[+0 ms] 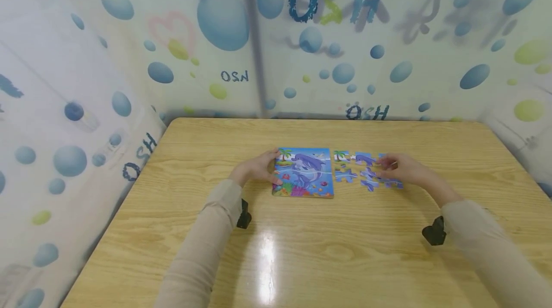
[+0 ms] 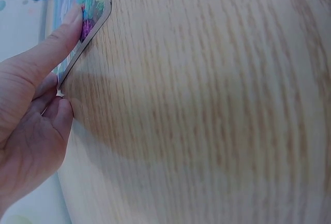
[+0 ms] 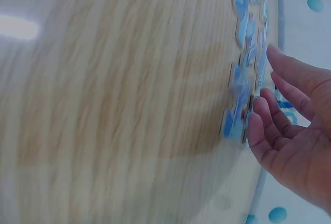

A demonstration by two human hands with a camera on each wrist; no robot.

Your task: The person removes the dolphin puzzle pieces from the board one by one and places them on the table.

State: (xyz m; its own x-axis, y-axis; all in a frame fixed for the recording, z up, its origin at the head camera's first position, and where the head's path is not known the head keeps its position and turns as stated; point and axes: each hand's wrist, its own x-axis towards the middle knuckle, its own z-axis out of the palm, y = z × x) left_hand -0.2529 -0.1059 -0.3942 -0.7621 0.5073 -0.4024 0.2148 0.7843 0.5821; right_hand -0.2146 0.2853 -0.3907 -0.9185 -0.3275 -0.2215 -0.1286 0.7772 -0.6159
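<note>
A square dolphin picture board [image 1: 304, 171] lies flat on the table. My left hand [image 1: 258, 168] grips its left edge. In the left wrist view, the thumb [image 2: 70, 25] of that hand lies on the picture near a corner, and the other fingers bend at the edge. Right of the board are several loose jigsaw pieces [image 1: 345, 175] with matching dolphin artwork, laid out in rough rows. Over the right-hand pieces is my right hand [image 1: 403, 168], partly covering them. In the right wrist view, its thumb and fingers stand apart, loosely bent, beside the pieces [image 3: 240, 87].
The wood-grain table [image 1: 336, 245] extends around the board and pieces. Behind it stands a pale wall [image 1: 276, 49] with blue and green bubble prints. A dark wrist device [image 1: 244, 214] shows at the left cuff, another device [image 1: 434, 231] at the right.
</note>
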